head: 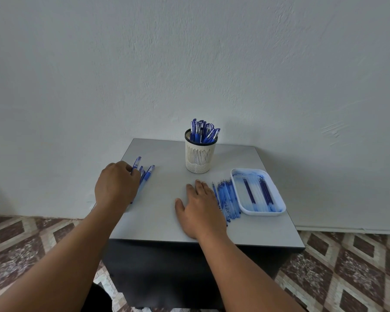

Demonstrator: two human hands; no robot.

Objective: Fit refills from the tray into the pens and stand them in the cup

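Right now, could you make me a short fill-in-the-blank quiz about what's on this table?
1. The finished pens stand in the ____, at the table's far edge.
2. The tray lies at the table's ____ side.
3. The ____ hand lies flat beside the loose refills.
4. The left hand grips a ____.

Missing words: cup; right; right; pen

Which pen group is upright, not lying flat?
The pens in the cup at the table's far edge; those by the left hand lie flat.
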